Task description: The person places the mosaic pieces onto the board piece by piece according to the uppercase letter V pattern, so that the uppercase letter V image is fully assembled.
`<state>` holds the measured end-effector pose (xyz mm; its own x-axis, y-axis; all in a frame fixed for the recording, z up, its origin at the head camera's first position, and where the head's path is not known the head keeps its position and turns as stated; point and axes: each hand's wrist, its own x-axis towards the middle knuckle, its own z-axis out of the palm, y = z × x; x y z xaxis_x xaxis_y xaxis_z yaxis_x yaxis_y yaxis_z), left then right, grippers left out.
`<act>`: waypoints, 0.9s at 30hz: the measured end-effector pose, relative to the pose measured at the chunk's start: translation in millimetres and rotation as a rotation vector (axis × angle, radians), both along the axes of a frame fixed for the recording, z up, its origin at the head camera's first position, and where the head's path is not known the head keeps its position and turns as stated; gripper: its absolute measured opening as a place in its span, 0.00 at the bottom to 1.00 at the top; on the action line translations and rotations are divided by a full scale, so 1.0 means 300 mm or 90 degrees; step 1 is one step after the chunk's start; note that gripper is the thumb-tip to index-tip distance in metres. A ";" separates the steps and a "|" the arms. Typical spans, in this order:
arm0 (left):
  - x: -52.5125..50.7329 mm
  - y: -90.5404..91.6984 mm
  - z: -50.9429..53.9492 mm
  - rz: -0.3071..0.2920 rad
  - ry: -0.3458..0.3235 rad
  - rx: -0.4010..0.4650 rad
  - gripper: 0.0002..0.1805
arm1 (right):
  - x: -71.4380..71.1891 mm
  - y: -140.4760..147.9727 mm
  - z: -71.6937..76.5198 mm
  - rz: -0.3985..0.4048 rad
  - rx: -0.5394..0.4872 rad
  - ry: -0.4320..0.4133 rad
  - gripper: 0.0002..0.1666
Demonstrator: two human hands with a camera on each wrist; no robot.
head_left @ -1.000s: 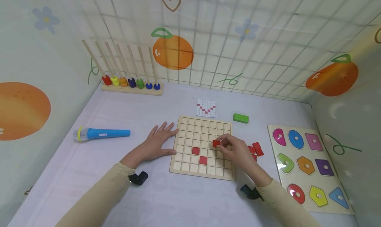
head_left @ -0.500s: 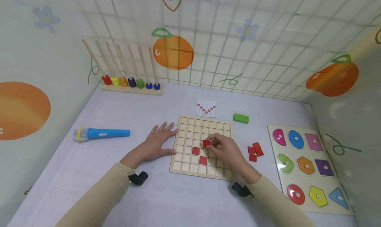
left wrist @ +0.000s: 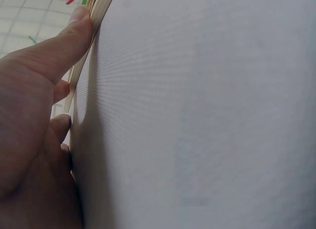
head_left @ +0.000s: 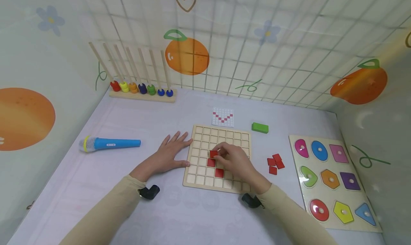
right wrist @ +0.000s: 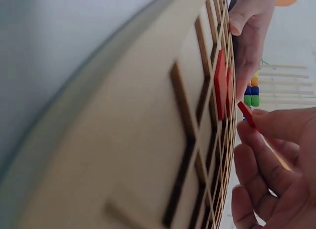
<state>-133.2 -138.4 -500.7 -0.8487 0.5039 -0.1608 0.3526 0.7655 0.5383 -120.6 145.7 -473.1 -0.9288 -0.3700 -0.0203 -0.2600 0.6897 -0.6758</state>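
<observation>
A wooden grid board point(head_left: 196, 180) lies in the middle of the table, with two red tiles point(head_left: 219, 173) set diagonally in its cells. My right hand point(head_left: 236, 163) pinches another red tile point(head_left: 213, 154) between thumb and fingertips, just above the board; the right wrist view shows this held tile point(right wrist: 246, 113) tilted and off the grid. My left hand point(head_left: 168, 155) lies with spread fingers, its thumb and a fingertip touching the board's left edge. Behind the board is a small card point(head_left: 223, 116) with a red V pattern.
Several loose red tiles point(head_left: 273, 170) lie right of the board, and a green block point(head_left: 259, 127) sits behind them. A shape puzzle point(head_left: 329, 178) is at the right. On the left are a blue toy microphone point(head_left: 117, 143) and a peg stand with beads point(head_left: 142, 97).
My right hand has moved left across the board with the pinched red tile, uncovering the loose tiles at the right. My left hand has stayed in place.
</observation>
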 end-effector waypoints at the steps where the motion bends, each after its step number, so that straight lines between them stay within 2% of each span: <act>1: 0.000 0.000 -0.001 0.000 0.001 -0.001 0.49 | -0.002 -0.006 -0.001 0.000 0.000 -0.003 0.12; 10: -0.001 0.002 0.001 0.000 -0.003 -0.011 0.50 | -0.012 -0.050 -0.001 -0.005 0.027 -0.012 0.14; 16: 0.000 -0.001 0.002 -0.006 0.004 -0.003 0.50 | -0.020 -0.077 -0.001 0.005 0.057 0.020 0.13; 27: -0.001 0.003 0.007 0.000 -0.008 -0.005 0.50 | -0.037 -0.115 -0.012 0.023 0.088 0.056 0.12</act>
<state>-133.6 -137.6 -498.7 -0.8469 0.5020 -0.1757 0.3451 0.7700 0.5366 -131.7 111.2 -476.8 -0.9156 -0.4020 0.0072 -0.3397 0.7639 -0.5487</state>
